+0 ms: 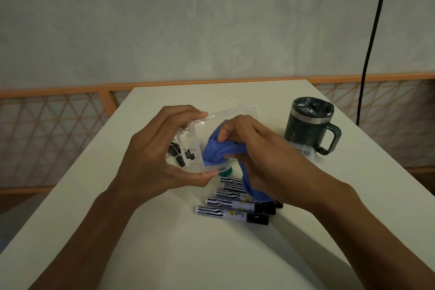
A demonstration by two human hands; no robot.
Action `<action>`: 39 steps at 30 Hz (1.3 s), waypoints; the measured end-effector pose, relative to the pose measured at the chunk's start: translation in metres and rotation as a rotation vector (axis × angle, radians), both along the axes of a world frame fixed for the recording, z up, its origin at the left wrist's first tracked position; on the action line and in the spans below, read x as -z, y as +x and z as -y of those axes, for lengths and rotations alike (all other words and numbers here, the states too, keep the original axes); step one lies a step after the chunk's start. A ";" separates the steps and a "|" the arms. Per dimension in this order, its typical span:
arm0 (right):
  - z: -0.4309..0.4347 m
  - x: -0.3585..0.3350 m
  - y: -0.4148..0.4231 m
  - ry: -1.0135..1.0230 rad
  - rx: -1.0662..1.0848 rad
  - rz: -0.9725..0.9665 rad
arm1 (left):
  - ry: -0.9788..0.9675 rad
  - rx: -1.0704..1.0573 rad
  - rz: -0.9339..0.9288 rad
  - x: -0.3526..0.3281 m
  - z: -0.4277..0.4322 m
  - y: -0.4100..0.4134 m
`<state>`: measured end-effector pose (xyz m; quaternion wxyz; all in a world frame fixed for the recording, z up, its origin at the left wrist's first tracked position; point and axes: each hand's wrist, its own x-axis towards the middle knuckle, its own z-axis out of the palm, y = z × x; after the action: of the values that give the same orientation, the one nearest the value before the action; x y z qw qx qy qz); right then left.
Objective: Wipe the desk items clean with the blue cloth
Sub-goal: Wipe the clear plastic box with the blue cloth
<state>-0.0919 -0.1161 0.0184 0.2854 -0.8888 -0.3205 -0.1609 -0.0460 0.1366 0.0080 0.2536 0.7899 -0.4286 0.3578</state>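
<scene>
The left hand (153, 148) pinches a clear plastic box (237, 112) by its edges above the tabletop (164, 242); light, stiff, probably slippery, it is best held at the rim. The soft blue cloth (215, 152) presses against it, bunched in the fingers (229, 127) of the right hand (261, 148).

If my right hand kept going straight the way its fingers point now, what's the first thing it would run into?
Most likely the clear plastic box held in the left hand: the right hand, gripping the blue cloth, points left into it. Depth is hard to judge; they may already touch.
</scene>
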 end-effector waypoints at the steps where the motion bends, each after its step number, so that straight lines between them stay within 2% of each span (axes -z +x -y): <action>1: 0.000 -0.001 -0.001 -0.003 0.002 0.019 | -0.010 -0.011 0.005 -0.001 -0.001 0.000; 4: 0.007 -0.004 -0.003 -0.056 0.050 0.103 | -0.043 -0.044 0.021 -0.003 -0.003 -0.001; 9: 0.002 -0.005 -0.009 -0.215 0.318 0.292 | -0.056 -0.053 0.041 -0.005 -0.005 -0.001; 12: -0.013 0.000 -0.012 -0.251 0.375 0.365 | -0.043 -0.087 0.072 -0.005 -0.004 -0.003; 15: -0.017 0.003 -0.009 -0.227 0.299 0.234 | -0.030 -0.131 0.090 -0.002 -0.002 -0.002; 19: -0.022 0.005 -0.013 -0.074 0.161 0.097 | -0.023 -0.134 0.071 0.000 -0.001 -0.001; 21: -0.028 0.005 -0.015 -0.113 0.181 0.134 | -0.025 -0.126 0.065 0.000 0.000 -0.001; 25: -0.032 -0.003 -0.019 -0.240 0.370 0.292 | 0.004 -0.096 0.066 0.001 -0.001 0.001; 30: -0.027 -0.004 -0.018 -0.292 0.530 0.415 | 0.016 -0.109 0.073 0.001 -0.002 0.001; 39: -0.034 0.006 -0.017 -0.121 0.583 0.433 | -0.038 -0.156 0.055 -0.005 -0.007 0.000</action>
<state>-0.1088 -0.0821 0.0124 0.1001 -0.9034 -0.1155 -0.4007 -0.0460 0.1439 0.0126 0.2282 0.8058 -0.3657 0.4062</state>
